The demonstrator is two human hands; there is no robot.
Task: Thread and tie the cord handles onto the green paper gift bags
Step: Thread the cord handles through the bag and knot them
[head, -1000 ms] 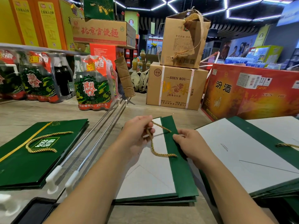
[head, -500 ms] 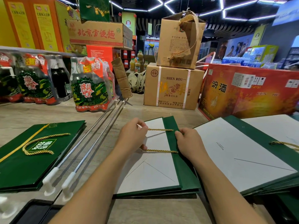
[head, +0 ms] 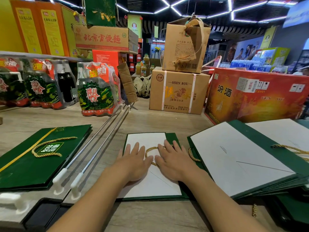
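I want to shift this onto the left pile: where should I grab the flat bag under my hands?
Pinch the flat bag along its left edge, coming from the left. It lies flat, with bare table beside that edge, while the open bag stack crowds its right.

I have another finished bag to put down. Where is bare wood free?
Bare wood lies beyond the pressed bag, between the metal rods and the SHEN ROU carton. Another strip runs between the finished green bag and the bottle packs. The right is crowded: the stack of opened bags runs up to the red carton.
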